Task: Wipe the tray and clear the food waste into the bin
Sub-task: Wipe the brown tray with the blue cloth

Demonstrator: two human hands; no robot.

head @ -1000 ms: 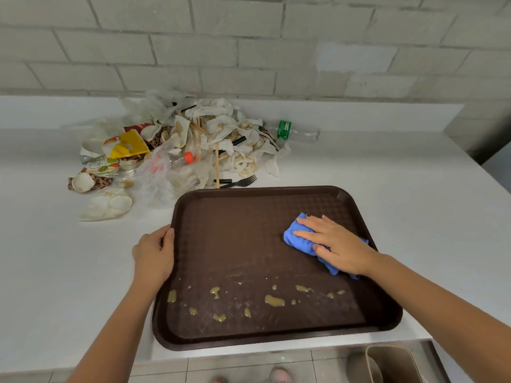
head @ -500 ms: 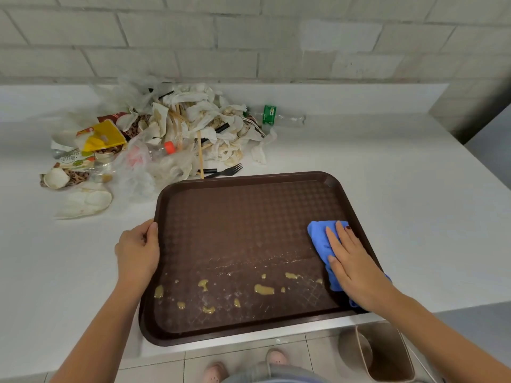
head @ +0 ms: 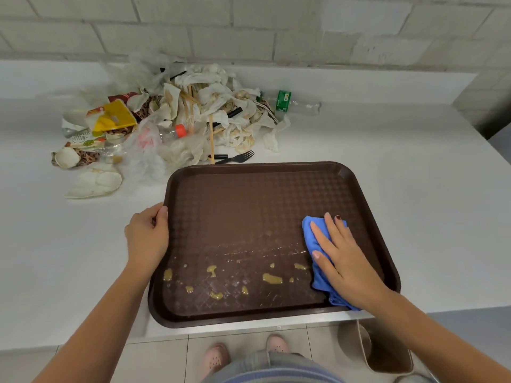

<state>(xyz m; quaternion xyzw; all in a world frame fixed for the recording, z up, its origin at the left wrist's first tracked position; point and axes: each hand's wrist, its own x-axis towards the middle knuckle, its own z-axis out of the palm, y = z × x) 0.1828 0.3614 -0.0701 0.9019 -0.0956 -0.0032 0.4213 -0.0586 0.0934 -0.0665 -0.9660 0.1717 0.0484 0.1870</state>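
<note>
Now gripping tray (head: 249, 211) rim with curled left hand (head: 146, 239); pressing blue cloth (head: 311, 229) under flat right hand (head: 345, 261), frame right; yellow smears (head: 272, 278) lower centre, waste pile (head: 193, 114) upper left.

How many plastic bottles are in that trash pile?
2: a green-label bottle lying at the right edge of the trash pile, an orange-capped bottle near its front. Others may be buried.
</note>
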